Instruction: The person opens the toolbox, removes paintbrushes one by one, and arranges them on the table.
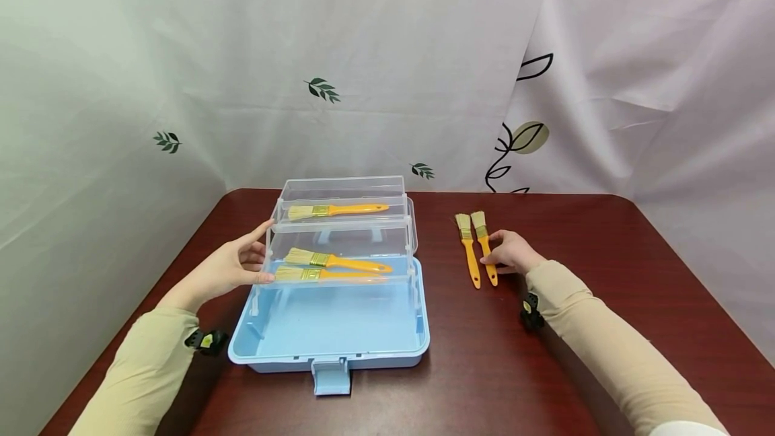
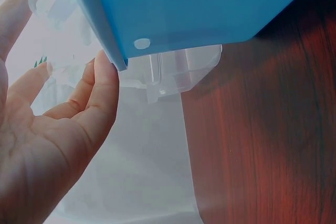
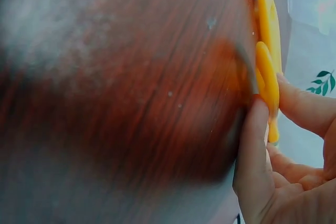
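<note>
A light blue toolbox stands open, with clear plastic trays raised in tiers at its back. My left hand touches the trays' left end, index finger extended near the upper tier and thumb by the lower one. One paintbrush lies in an upper tray, and two paintbrushes lie in the lower tray. To the right, two more yellow-handled paintbrushes lie side by side on the table. My right hand pinches the handle of the right paintbrush; the left paintbrush lies alongside.
The dark red wooden table carries everything. A latch hangs from the toolbox's front edge. Behind and beside the table hangs a pale cloth with leaf prints.
</note>
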Available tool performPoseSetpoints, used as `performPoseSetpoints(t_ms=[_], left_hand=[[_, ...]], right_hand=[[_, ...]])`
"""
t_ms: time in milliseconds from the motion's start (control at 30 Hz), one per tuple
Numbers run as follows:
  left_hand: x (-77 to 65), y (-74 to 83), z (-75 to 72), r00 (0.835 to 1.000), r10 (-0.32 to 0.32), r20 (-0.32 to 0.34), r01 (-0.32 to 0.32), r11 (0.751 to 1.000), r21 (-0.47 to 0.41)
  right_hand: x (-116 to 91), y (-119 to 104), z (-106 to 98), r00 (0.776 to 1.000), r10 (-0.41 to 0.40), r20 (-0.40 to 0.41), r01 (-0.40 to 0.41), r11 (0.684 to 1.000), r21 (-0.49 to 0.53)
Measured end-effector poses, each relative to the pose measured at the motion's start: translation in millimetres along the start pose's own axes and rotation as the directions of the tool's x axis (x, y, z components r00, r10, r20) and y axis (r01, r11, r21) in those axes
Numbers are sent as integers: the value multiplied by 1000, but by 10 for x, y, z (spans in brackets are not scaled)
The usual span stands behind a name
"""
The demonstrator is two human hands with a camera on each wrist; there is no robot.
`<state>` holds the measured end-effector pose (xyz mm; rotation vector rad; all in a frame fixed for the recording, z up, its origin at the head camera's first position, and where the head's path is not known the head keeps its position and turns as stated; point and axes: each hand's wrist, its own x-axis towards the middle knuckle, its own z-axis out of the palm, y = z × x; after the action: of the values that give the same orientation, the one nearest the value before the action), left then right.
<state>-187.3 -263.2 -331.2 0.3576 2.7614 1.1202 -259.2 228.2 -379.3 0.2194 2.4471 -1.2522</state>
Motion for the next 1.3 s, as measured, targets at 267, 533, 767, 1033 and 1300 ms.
performPoseSetpoints(t_ms=[267,533,767,1033,1300], left_hand=[[-2,-3,4,1000,0,2,0,1000,-3],[-9,14,3,1000,2,5,-2,1000,-4],[-14,12,2,1000,-3,4,3,1000,-3],[-20,20,3,1000,-9,5,9,1000,-8],[-10,20,-4,1000,-8,3,8,1000,-8]], right_hand=[[-9,-9,14,1000,-1,-13,0,999,-39],[-26,28,7,999,-27,-30,24,997,-78],[-13,71,-1,998,-51,-39,48,995,-86],[-16,104,-27,998,-54,-34,51,996,-72],[-49,129,-105,998,-66,-7,66,998,19]])
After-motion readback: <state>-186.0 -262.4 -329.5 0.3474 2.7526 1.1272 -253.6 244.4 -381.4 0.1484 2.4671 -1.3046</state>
